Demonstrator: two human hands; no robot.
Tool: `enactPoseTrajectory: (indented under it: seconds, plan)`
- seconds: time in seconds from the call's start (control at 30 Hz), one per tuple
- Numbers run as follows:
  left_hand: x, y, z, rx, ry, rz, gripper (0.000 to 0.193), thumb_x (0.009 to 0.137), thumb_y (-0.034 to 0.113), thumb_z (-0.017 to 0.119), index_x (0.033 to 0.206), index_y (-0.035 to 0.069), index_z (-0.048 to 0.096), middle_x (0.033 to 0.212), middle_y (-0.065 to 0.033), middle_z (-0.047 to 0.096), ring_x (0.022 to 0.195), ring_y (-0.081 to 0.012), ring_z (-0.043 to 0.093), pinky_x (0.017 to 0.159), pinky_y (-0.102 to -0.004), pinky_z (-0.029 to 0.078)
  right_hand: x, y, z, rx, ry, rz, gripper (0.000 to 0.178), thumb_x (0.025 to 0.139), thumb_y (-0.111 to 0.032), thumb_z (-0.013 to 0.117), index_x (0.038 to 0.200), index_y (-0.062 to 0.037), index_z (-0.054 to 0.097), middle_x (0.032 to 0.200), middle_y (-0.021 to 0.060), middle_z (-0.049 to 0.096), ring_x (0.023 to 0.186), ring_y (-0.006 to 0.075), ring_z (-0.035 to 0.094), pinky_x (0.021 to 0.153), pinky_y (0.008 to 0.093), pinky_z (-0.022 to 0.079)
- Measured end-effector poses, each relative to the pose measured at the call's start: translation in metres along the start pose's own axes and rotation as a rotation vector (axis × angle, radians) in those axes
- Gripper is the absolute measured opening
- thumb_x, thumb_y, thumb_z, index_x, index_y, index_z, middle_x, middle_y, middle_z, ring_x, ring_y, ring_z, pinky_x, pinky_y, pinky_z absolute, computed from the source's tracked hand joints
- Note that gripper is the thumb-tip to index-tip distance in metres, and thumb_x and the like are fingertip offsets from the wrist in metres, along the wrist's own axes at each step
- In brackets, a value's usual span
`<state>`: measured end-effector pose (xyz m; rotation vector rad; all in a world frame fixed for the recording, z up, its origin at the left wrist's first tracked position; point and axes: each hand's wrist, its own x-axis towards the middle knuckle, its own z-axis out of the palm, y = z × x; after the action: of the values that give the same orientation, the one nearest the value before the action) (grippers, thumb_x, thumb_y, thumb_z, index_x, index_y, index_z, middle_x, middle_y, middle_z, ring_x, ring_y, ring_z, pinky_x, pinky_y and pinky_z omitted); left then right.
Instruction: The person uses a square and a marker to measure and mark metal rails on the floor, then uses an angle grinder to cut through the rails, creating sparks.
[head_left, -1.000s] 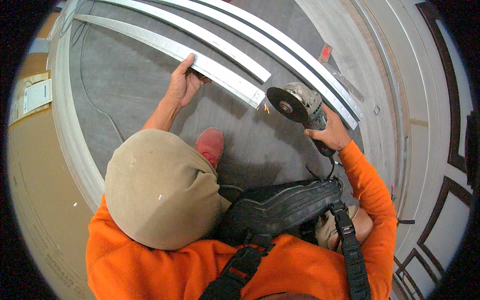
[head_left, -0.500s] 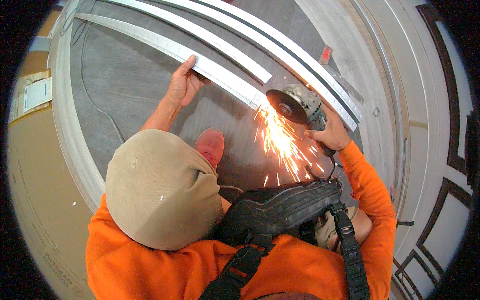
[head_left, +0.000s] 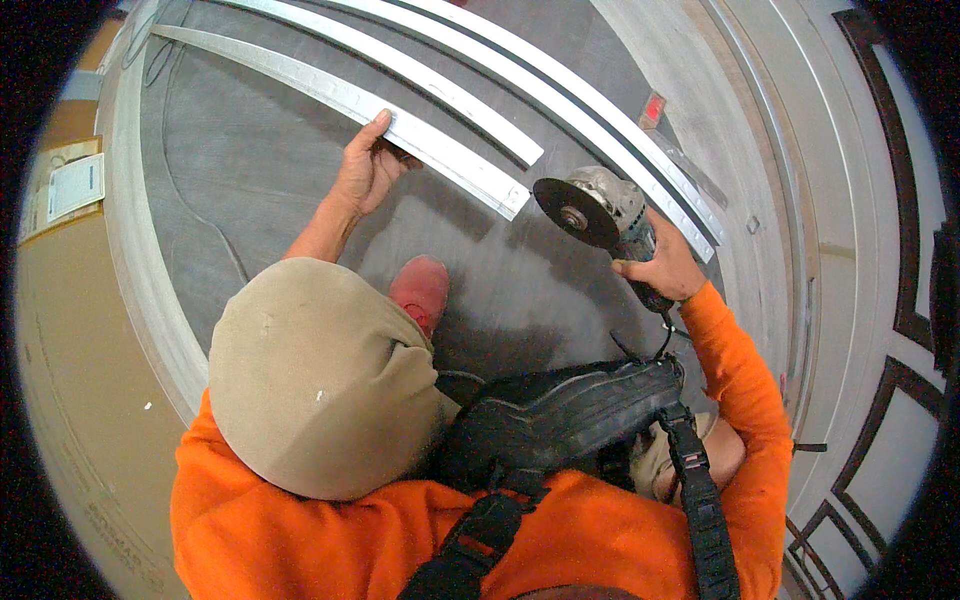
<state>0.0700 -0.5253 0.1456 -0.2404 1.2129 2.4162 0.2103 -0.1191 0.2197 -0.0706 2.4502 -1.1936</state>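
Observation:
My left hand [head_left: 370, 172] is closed round a long white metal profile [head_left: 455, 165], thumb on top and fingers beneath. The strip runs from the far left to a cut end near the middle of the view. In my right hand [head_left: 664, 262] is an angle grinder [head_left: 625, 215], gripped round its body, with a dark cutting disc [head_left: 574, 214] facing me. The disc's edge sits just right of the profile's end, a narrow gap between them. No sparks show. A cord leads from the grinder's rear toward my body.
More white profiles [head_left: 480, 128] lie beyond on the grey floor [head_left: 480, 290]. A red object [head_left: 652, 108] rests near the far right. A thin cable [head_left: 195, 205] trails at left beside large brown boards [head_left: 80, 350]. My red shoe [head_left: 420, 290] and black bag [head_left: 560, 415] are close by.
The bright sparks that sprayed toward me from the profile's end are gone. The grinder's disc has come slightly away from that end. My left hand stays in place.

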Motion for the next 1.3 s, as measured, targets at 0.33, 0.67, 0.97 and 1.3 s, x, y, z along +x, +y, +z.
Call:
enactPoseTrajectory:
  seconds: [0.33, 0.67, 0.97, 1.3]
  plan:
    - [0.002, -0.003, -0.006, -0.007, -0.047, 0.004, 0.036, 0.098, 0.04, 0.054, 0.111, 0.006, 0.057, 0.101, -0.012, 0.065, 0.095, -0.0223, 0.061, 0.081, -0.0413, 0.05, 0.003, -0.005, 0.004, 0.018, 0.014, -0.019, 0.086, 0.064, -0.03, 0.083, 0.136, 0.0017, 0.048, 0.127, 0.0215, 0.061, 0.119, 0.0312, 0.058, 0.104, 0.0372, 0.041]
    - [-0.002, -0.001, 0.005, 0.004, -0.004, -0.019, 0.037, 0.099, 0.04, 0.05, 0.114, 0.007, 0.057, 0.105, -0.011, 0.067, 0.1, -0.022, 0.063, 0.082, -0.0404, 0.053, 0.008, 0.004, 0.007, -0.106, 0.057, -0.107, 0.085, 0.065, -0.029, 0.085, 0.136, -0.0001, 0.048, 0.129, 0.0187, 0.059, 0.12, 0.0294, 0.056, 0.105, 0.0367, 0.04]
    - [-0.002, -0.001, 0.001, 0.002, -0.041, -0.026, 0.037, 0.099, 0.041, 0.051, 0.113, 0.008, 0.058, 0.105, -0.0104, 0.067, 0.101, -0.0215, 0.063, 0.08, -0.0394, 0.052, 0.012, -0.012, 0.007, -0.012, 0.044, -0.128, 0.083, 0.065, -0.026, 0.084, 0.135, 0.0, 0.049, 0.128, 0.0197, 0.059, 0.12, 0.0304, 0.056, 0.105, 0.0379, 0.041]
    - [-0.003, -0.004, 0.001, 0.012, -0.005, -0.038, 0.038, 0.097, 0.043, 0.052, 0.113, 0.009, 0.058, 0.105, -0.0095, 0.066, 0.102, -0.0216, 0.061, 0.083, -0.041, 0.05, 0.019, -0.015, 0.005, -0.125, 0.047, -0.12, 0.09, 0.064, -0.036, 0.085, 0.136, 0.0023, 0.048, 0.13, 0.021, 0.059, 0.122, 0.0327, 0.055, 0.106, 0.038, 0.039]
